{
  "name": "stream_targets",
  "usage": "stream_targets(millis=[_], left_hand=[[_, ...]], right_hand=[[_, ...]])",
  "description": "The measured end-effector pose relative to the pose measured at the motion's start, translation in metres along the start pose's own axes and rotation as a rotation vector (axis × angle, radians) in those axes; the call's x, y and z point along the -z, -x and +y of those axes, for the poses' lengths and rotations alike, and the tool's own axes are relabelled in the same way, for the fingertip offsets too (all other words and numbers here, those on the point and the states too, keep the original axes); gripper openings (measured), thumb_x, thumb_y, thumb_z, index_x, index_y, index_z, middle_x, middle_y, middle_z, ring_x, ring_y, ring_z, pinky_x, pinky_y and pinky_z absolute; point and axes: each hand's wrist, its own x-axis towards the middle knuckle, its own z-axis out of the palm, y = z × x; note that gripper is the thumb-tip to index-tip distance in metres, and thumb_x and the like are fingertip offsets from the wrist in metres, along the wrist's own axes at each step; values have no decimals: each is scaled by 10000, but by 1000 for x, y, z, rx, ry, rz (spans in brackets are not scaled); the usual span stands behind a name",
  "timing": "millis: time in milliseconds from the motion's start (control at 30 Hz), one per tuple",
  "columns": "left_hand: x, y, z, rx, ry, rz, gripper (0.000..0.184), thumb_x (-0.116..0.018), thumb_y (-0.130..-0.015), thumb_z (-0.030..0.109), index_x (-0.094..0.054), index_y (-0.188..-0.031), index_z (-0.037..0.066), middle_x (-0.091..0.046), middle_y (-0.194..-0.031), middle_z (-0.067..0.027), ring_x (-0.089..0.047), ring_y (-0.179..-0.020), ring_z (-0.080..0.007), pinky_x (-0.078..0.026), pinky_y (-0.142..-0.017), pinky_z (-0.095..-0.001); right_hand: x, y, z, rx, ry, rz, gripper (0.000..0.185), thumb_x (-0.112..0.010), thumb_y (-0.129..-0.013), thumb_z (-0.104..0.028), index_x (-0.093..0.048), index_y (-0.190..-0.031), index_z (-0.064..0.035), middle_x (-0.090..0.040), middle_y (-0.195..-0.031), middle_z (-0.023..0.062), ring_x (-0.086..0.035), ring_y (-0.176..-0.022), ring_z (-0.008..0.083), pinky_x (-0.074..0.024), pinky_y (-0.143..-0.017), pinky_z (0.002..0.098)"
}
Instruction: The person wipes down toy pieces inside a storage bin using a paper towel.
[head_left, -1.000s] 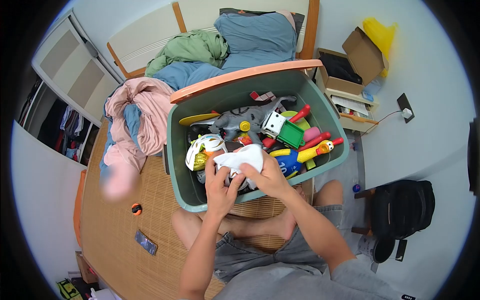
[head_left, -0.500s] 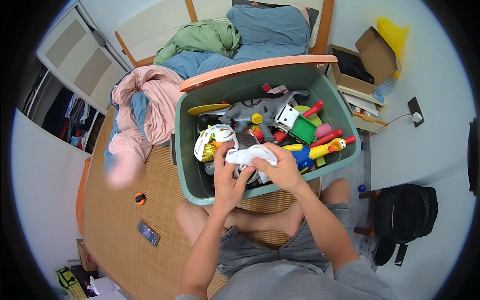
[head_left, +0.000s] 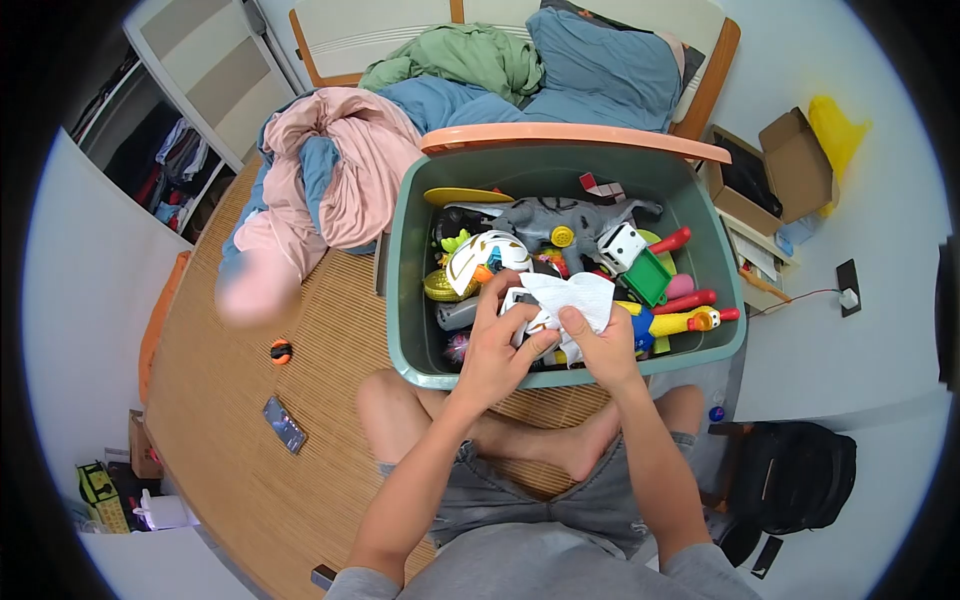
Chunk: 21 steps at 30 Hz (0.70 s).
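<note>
My right hand (head_left: pixel 608 352) pinches a white tissue (head_left: pixel 578 296), which now spreads out above the front of a green storage bin (head_left: pixel 425 378). Curled beside it, my left hand (head_left: pixel 497 348) grips a white toy (head_left: pixel 517 303), partly hidden by the fingers and the tissue. Just behind the left hand lies a white-and-gold toy helmet (head_left: pixel 490 255) in the bin. Also in the bin are a grey toy dinosaur (head_left: pixel 575 222), a green-and-white toy truck (head_left: pixel 645 277) and a yellow rubber chicken (head_left: pixel 685 322).
The bin's orange lid (head_left: pixel 580 134) stands along its far edge. On the woven mat (head_left: pixel 230 420) lie a phone (head_left: pixel 284 424) and an orange-black round object (head_left: pixel 281 351). Pink bedding (head_left: pixel 350 180) is heaped at left. A black bag (head_left: pixel 805 475) stands at right.
The tissue has gone from bunched between both hands to opened out in the right hand. The whole view has shifted, so the bin appears further right.
</note>
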Motion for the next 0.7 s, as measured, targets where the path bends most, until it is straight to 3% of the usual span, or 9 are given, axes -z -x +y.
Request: stream_targets(millis=[167,433,700], left_hand=[[5,0,-3,-10,0,-14,332,-759,-794,175,-664,-1075,27,-426,-1333,-188,-479,-1200,-336,-386,-1010,-405],[5,0,0,40,4,-60,251,-765,-790,191,-648,-921,11,-438,-1315,-216,-480,-1188,-382,-391,-991,-415],[8,0,-3,65,62,-62,260,-754,-801,179,-648,-954,-3,-431,-1332,-208,-488,-1180,-366,-402,-978,-396]], right_hand=[[0,0,0,15,114,-61,278,-708,-879,-168,-628,-1082,4,-656,-902,17,-561,-812,61,-469,-706,232],[0,1,3,-70,11,51,286,-710,-884,-221,-661,-1048,9,-667,-888,15,-574,-796,62,-483,-699,238],[-1,1,2,11,155,-13,307,-715,-879,-216,-646,-1079,7,-669,-897,22,-577,-780,61,-487,-681,236]])
